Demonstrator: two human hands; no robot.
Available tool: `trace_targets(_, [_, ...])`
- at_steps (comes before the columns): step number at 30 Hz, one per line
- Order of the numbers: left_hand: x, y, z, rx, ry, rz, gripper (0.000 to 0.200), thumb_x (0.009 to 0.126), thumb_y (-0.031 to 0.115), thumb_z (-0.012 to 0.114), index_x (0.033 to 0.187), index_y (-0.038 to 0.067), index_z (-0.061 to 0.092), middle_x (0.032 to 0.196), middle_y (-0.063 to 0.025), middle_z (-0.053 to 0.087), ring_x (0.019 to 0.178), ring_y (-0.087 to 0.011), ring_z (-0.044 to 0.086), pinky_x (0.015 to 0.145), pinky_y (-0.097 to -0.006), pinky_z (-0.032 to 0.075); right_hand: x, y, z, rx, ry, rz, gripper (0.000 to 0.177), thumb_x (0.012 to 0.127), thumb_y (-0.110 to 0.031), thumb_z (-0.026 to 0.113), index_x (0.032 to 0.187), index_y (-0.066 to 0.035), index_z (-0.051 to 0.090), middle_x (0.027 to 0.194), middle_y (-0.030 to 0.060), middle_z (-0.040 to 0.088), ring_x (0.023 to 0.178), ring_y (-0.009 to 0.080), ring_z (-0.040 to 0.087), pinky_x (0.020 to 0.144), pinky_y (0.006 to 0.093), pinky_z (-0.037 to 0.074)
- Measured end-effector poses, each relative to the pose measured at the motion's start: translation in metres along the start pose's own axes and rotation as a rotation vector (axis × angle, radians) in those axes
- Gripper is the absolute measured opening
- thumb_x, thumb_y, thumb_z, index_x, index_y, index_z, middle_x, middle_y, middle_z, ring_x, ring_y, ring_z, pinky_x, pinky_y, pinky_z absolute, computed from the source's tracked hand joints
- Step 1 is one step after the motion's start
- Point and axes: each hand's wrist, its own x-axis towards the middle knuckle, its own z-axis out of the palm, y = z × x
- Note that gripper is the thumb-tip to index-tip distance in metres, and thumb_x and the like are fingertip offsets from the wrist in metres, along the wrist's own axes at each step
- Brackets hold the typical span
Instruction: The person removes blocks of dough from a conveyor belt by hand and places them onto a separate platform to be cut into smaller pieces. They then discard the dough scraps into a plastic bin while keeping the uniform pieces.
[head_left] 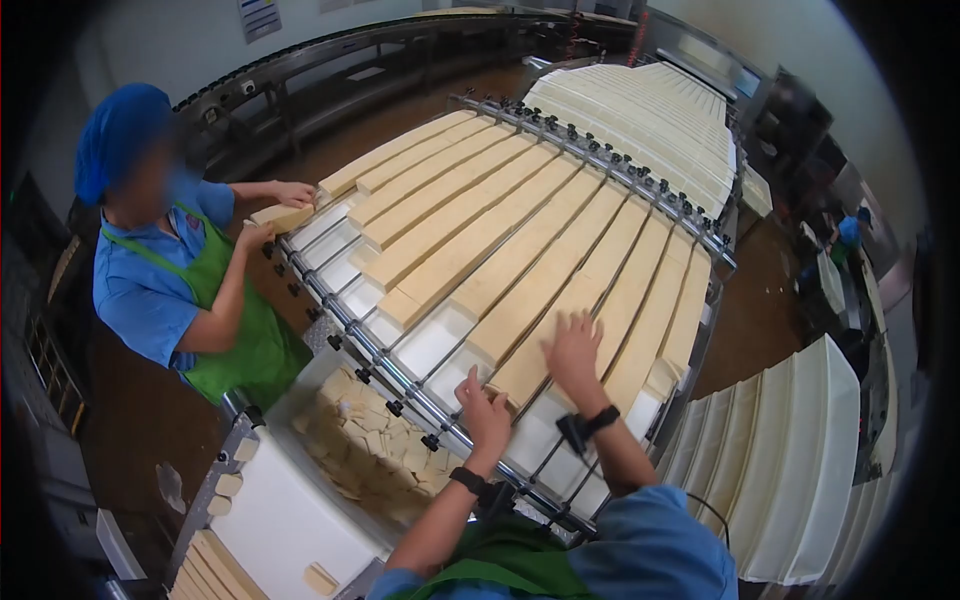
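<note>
Right hand (pixel 572 350) lying open, palm pressing on a strip (pixel 592 280) on the conveyor (pixel 430 340). Left hand (pixel 487 410) open, fingertips touching strip ends. Seemingly straightening strips; the next nudge is calling for light, even pressure.

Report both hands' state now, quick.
Left hand: curled beside the tan strips, grip cannot be told.
Right hand: open, flat on the tan strips.
</note>
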Motion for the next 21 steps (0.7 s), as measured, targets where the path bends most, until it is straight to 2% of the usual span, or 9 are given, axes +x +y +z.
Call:
trace_targets(5, [0.000,-0.017,0.004,-0.092,0.062,0.048,0.063,0.079,-0.006,0.058,0.139,0.007,0.043,0.120,-0.0210,0.045,0.099,-0.0370,0.056,0.084,-0.0431,0.050,-0.061,-0.054,-0.026,0.349,-0.234,-0.221,0.080,0.083,-0.044,0.066,0.147,-0.006,0.036,0.145,0.0246,0.038,0.142,0.0411,0.025,0.110,0.0683,0.011])
trace_targets(7, [0.004,-0.013,-0.002,-0.111,0.043,-0.092,0.062,0.078,-0.008,0.054,0.137,0.007,0.046,0.118,-0.0199,0.046,0.099,-0.0349,0.057,0.082,-0.0399,0.052,-0.066,-0.053,-0.006,0.227,-0.257,-0.231,0.084,0.084,-0.044,0.065,0.151,-0.009,0.029,0.153,0.0225,0.030,0.145,0.0395,0.021,0.112,0.0673,0.008])
trace_targets(10, [-0.008,-0.008,-0.027,-0.225,0.018,-0.057,0.061,0.078,-0.010,0.055,0.136,0.010,0.049,0.124,-0.0192,0.046,0.106,-0.0323,0.059,0.078,-0.0329,0.055,-0.062,-0.049,0.004,0.089,-0.175,-0.270,0.083,0.084,-0.041,0.066,0.151,-0.010,0.029,0.155,0.0206,0.027,0.146,0.0385,0.020,0.114,0.0657,0.007])
trace_targets(13, [-0.035,-0.017,-0.080,-0.281,0.019,-0.041,0.061,0.079,-0.009,0.055,0.137,0.010,0.048,0.124,-0.0187,0.046,0.104,-0.0309,0.060,0.078,-0.0331,0.055,-0.061,-0.048,0.001,0.089,-0.214,-0.239,0.083,0.083,-0.038,0.068,0.151,-0.010,0.030,0.155,0.0203,0.027,0.146,0.0378,0.019,0.114,0.0655,0.005])
trace_targets(14, [-0.046,-0.028,-0.102,-0.246,0.044,-0.022,0.058,0.082,-0.004,0.059,0.138,0.009,0.046,0.129,-0.0187,0.044,0.114,-0.0336,0.056,0.090,-0.0369,0.052,-0.060,-0.046,0.001,0.055,-0.218,-0.198,0.084,0.083,-0.037,0.069,0.151,-0.010,0.029,0.155,0.0209,0.027,0.147,0.0374,0.018,0.115,0.0652,0.005])
trace_targets(17, [-0.089,-0.052,-0.198,0.062,0.234,0.187,0.056,0.086,0.004,0.062,0.139,0.007,0.045,0.136,-0.0184,0.042,0.126,-0.0365,0.047,0.104,-0.0414,0.043,-0.059,-0.115,-0.059,0.017,-0.338,-0.093,0.082,0.084,-0.028,0.070,0.151,-0.006,0.029,0.155,0.0232,0.025,0.147,0.0366,0.016,0.115,0.0635,0.006])
trace_targets(18, [-0.107,-0.077,-0.223,0.100,0.303,0.159,0.053,0.087,0.009,0.064,0.137,0.006,0.047,0.139,-0.0176,0.042,0.133,-0.0384,0.039,0.111,-0.0432,0.034,-0.069,-0.133,-0.054,0.086,-0.171,-0.205,0.079,0.084,-0.024,0.069,0.150,-0.005,0.030,0.155,0.0231,0.026,0.146,0.0369,0.019,0.115,0.0615,0.009])
trace_targets(19, [-0.125,-0.091,-0.253,0.073,0.424,0.052,0.048,0.086,0.007,0.064,0.132,0.005,0.051,0.132,-0.0177,0.049,0.128,-0.0378,0.044,0.108,-0.0428,0.036,-0.078,-0.151,-0.045,0.163,-0.004,-0.289,0.076,0.085,-0.019,0.068,0.149,-0.004,0.032,0.154,0.0230,0.027,0.145,0.0372,0.021,0.116,0.0595,0.013])
trace_targets(21, [-0.174,-0.144,-0.304,0.186,0.795,-0.061,0.046,0.083,0.007,0.064,0.127,0.005,0.054,0.125,-0.0176,0.052,0.119,-0.0374,0.048,0.103,-0.0451,0.038,-0.104,-0.217,-0.046,0.519,0.059,-0.600,0.057,0.090,-0.013,0.061,0.142,-0.001,0.040,0.145,0.0231,0.038,0.137,0.0393,0.033,0.114,0.0522,0.023])
